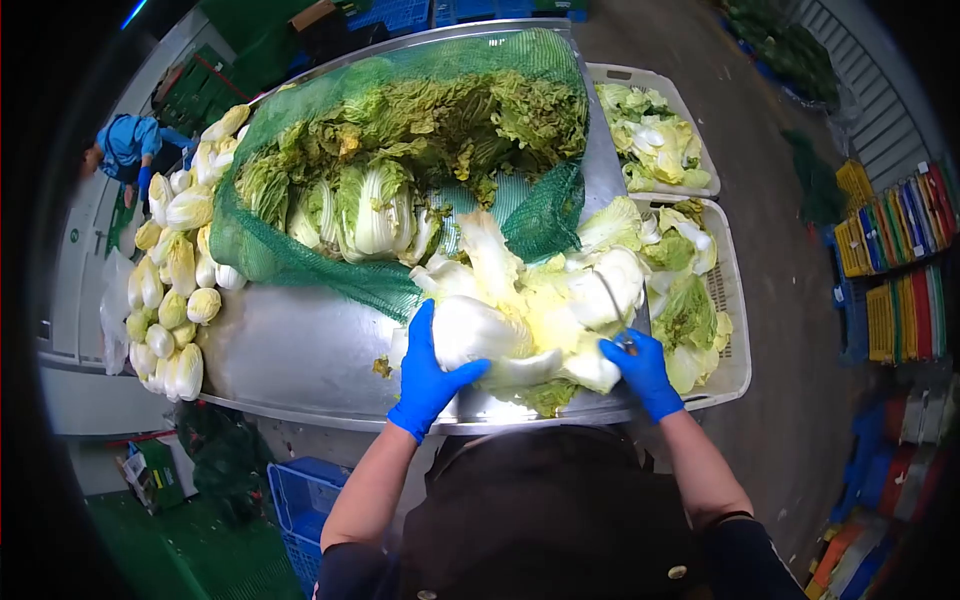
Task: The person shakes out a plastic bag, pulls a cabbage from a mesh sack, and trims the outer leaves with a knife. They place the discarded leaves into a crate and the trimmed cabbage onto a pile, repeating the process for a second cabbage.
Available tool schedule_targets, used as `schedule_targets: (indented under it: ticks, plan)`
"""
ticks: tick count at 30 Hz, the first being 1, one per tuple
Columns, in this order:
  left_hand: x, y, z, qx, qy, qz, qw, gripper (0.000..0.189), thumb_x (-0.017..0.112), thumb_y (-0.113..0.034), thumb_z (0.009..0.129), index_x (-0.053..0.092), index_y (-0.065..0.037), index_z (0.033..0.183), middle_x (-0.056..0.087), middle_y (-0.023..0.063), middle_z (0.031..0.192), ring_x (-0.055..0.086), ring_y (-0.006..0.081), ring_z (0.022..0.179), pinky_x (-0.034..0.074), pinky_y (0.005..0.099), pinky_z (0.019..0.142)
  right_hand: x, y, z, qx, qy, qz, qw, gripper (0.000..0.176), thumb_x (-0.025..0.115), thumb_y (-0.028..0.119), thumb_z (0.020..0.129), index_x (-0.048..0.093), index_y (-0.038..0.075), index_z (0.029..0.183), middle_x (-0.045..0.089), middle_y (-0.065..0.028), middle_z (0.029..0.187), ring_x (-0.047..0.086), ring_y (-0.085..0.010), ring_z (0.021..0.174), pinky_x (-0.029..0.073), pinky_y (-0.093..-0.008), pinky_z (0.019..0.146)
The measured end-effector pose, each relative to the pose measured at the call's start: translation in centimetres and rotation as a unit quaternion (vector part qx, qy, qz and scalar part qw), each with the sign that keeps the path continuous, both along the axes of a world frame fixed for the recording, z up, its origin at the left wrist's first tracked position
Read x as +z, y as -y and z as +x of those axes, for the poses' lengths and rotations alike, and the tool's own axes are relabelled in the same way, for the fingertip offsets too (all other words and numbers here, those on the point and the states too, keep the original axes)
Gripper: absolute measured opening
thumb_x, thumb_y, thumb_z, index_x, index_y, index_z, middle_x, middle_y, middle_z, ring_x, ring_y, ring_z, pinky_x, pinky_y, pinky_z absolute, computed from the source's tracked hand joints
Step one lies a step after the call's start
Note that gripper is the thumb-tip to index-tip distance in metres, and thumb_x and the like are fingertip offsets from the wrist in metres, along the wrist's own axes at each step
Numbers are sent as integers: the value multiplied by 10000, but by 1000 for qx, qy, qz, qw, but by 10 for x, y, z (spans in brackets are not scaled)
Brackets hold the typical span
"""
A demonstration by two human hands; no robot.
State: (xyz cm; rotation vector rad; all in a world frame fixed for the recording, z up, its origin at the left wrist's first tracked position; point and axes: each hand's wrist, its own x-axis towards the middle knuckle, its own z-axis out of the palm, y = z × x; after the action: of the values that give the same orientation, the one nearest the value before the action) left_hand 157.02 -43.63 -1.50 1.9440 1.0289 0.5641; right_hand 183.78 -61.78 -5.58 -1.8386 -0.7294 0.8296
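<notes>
My left hand (430, 373), in a blue glove, grips the near left side of a pale napa cabbage (470, 330) at the table's front edge. Its thumb and fingers are apart around the white head. In my gloved right hand (643, 372) is a knife (627, 343), whose thin blade points away from me across loose cabbage leaves (560, 310). Part of its handle is hidden by my fingers. Beyond my hands lies a green mesh bag (300, 265), opened toward me, with untrimmed cabbages (372, 212) inside.
Trimmed cabbages (175, 265) are piled along the left end of the metal table (290, 345). Two white crates, one near (738, 330) and one far (700, 110), hold leaves on the right. A person in blue (130, 145) is beyond the pile. A blue crate (300, 490) stands below.
</notes>
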Motion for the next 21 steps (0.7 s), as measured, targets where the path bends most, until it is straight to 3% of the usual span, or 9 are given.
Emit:
schedule_targets:
  ticks: [1, 3, 4, 6, 8, 10, 17, 19, 21]
  plan:
    - [1, 1, 3, 4, 4, 0, 1000, 1101, 863, -351, 613, 229, 26, 1430, 398, 213, 1390, 455, 314, 1242, 385, 386, 1026, -1, -2, 5, 4, 4, 0, 1000, 329, 761, 341, 747, 669, 47, 863, 592, -48, 665, 501, -113, 574, 435, -269, 564]
    - [8, 10, 9, -13, -8, 19, 1000, 1108, 859, -360, 608, 225, 26, 1431, 403, 227, 1376, 473, 331, 1223, 402, 392, 1008, 14, -5, 11, 47, 205, -140, 968, 330, 763, 323, 752, 665, 31, 870, 622, -90, 675, 566, -164, 578, 460, -289, 571]
    - [10, 15, 14, -13, -10, 15, 1000, 1108, 859, -360, 608, 225, 26, 1431, 403, 227, 1376, 473, 331, 1223, 402, 392, 1008, 49, -24, -1, 32, 238, -92, 966, 386, 766, 319, 751, 660, 13, 962, 674, -138, 790, 643, -227, 661, 503, -312, 630]
    - [17, 17, 33, -55, -57, 102, 992, 1117, 857, -368, 594, 228, 29, 1428, 414, 253, 1345, 490, 368, 1195, 420, 407, 986, 73, -56, -15, 26, 198, 92, 975, 679, 782, 331, 733, 528, 35, 1289, 691, -127, 1006, 670, -178, 832, 520, -309, 760]
    - [25, 18, 45, -81, -57, 125, 987, 1111, 844, -347, 591, 218, 35, 1426, 410, 277, 1327, 485, 405, 1182, 429, 423, 972, 93, -75, -40, 100, 60, 58, 992, 710, 780, 387, 727, 518, 108, 1325, 647, -52, 779, 596, -139, 694, 491, -295, 679]
    - [29, 19, 52, -139, -95, 146, 975, 1098, 829, -311, 598, 202, 45, 1426, 395, 284, 1335, 468, 421, 1191, 419, 429, 982, 76, -86, -52, 173, 105, -23, 979, 703, 747, 460, 737, 525, 148, 1327, 561, -40, 676, 540, -139, 615, 464, -299, 626]
    - [23, 7, 48, -194, -55, 152, 968, 1076, 779, -178, 614, 136, 38, 1450, 279, 279, 1447, 357, 415, 1309, 364, 415, 1046, 75, -86, -49, 155, 55, -76, 983, 682, 718, 506, 747, 547, 157, 1307, 540, -50, 643, 542, -156, 583, 462, -311, 617]
    - [17, 4, 41, -192, -54, 159, 967, 1065, 759, -140, 618, 126, 26, 1458, 269, 262, 1463, 355, 403, 1316, 361, 413, 1050, 63, -86, -46, 134, 60, -33, 989, 672, 716, 507, 750, 555, 158, 1302, 497, -31, 614, 500, -125, 570, 447, -299, 600]
    - [-5, -8, 20, -234, 1, -49, 971, 1012, 689, -69, 644, 110, 3, 1471, 235, 229, 1494, 319, 375, 1347, 332, 409, 1071, 64, -85, -37, 135, 45, -19, 990, 666, 718, 502, 752, 559, 156, 1298, 472, -22, 607, 473, -111, 571, 437, -295, 591]
